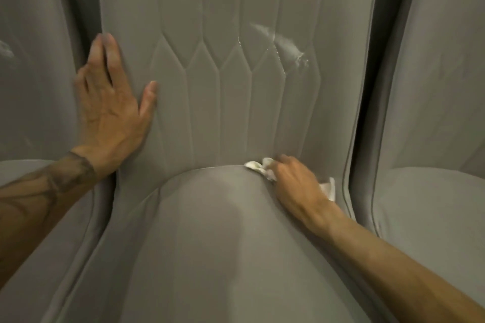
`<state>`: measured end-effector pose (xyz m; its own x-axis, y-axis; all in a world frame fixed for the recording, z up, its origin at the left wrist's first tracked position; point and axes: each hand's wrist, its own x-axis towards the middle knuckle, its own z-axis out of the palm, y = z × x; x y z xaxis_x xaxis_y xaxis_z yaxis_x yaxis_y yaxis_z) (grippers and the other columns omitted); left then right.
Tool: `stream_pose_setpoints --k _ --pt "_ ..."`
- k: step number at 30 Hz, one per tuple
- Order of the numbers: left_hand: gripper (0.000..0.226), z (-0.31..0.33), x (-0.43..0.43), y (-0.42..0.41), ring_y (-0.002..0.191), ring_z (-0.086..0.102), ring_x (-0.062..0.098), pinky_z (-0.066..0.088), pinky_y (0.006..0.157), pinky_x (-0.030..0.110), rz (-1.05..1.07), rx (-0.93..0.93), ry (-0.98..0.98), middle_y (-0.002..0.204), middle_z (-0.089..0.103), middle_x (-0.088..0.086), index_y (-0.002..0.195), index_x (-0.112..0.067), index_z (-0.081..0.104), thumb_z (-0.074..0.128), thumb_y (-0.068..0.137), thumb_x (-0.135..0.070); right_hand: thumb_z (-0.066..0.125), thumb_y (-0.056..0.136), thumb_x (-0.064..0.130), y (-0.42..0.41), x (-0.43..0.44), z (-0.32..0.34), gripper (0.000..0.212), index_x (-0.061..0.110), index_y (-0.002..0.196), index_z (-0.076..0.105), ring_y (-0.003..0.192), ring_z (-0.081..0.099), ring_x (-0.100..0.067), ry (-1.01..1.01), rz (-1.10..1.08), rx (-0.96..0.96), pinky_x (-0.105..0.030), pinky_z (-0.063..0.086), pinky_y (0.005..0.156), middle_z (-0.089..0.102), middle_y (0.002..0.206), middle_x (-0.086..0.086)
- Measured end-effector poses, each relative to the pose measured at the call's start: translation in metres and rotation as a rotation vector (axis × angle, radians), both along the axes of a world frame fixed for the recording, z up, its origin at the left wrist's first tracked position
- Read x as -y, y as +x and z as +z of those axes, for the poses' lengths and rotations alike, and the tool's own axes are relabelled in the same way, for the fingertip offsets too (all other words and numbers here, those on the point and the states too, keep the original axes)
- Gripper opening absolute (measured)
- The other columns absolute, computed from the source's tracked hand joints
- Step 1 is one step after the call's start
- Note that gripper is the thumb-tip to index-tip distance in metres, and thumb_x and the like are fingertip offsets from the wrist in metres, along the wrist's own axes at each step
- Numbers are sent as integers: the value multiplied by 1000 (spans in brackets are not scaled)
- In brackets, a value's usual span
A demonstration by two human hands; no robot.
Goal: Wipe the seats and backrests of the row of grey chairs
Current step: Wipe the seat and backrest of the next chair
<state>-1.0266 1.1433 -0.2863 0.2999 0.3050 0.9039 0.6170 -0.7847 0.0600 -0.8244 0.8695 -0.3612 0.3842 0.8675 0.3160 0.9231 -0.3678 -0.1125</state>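
Now I'm wiping the crease at the foot of the backrest (236, 86). My right hand (296, 181) pinches the cloth (258, 166) there, while my left hand (112, 110) presses the backrest's left edge, fingers (111, 52) straight. Next, I judge, comes the white smear (283, 44) higher up the backrest.

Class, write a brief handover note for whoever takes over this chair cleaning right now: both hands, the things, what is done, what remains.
Left hand: flat, open, pressing the left edge of the middle grey quilted fabric backrest.
Right hand: grips the crumpled white cloth in the crease above the grey padded seat.
Done: cannot tell from here.
Left: the whitish smear on the backrest's upper right; the neighbouring grey chairs likely too.
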Motion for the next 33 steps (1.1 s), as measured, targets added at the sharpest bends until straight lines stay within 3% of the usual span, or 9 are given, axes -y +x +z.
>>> stream_pose_setpoints --k 3,6,14,18,21,25,29,33 --pt "82 0 -1 0 146 32 39 28 116 50 10 -3 -14 166 23 27 163 -2 10 41 108 -54 46 99 20 -3 42 3 16 22 110 58 100 54 -23 -75 -97 46 -34 37 71 55 102 -1" --pt "82 2 3 -2 144 34 40 29 114 52 29 -27 -10 165 23 28 163 -2 10 40 108 -54 54 94 11 -6 53 5 17 11 108 64 90 55 -26 -83 -109 161 -35 42 72 57 98 -7" --pt "83 15 22 -7 144 34 46 31 114 60 71 -132 -99 163 22 33 162 3 9 49 108 -46 67 87 -1 17 2 50 23 0 110 66 86 52 -32 317 3 275 -43 46 73 59 105 -15" --pt "83 22 32 -5 144 34 48 30 115 59 161 -209 -143 163 19 35 162 5 4 43 110 -47 57 99 11 59 0 121 17 1 110 65 92 52 -34 591 50 427 -41 44 79 58 110 -17" --pt "82 24 36 -7 143 34 50 30 114 60 185 -257 -150 162 18 37 161 7 3 39 111 -47 60 99 14 78 -11 171 14 4 107 65 96 52 -32 684 8 462 -40 43 81 59 111 -15" --pt "81 28 36 -6 141 36 53 32 112 62 186 -245 -165 160 22 39 160 9 9 37 110 -48 58 100 15 78 -16 179 17 0 105 66 91 54 -39 587 59 514 -47 45 81 59 107 -20" --pt "83 35 29 -6 139 38 53 34 111 64 99 -164 -140 156 28 39 156 9 20 41 104 -51 56 102 18 76 -3 168 21 0 105 67 87 56 -36 407 223 605 -43 44 78 60 104 -20" --pt "85 48 13 8 140 37 50 32 112 62 73 -69 -129 158 28 34 161 4 15 41 104 -53 61 99 20 92 -41 239 22 -2 100 62 91 53 -37 588 88 626 -46 44 79 57 103 -22"
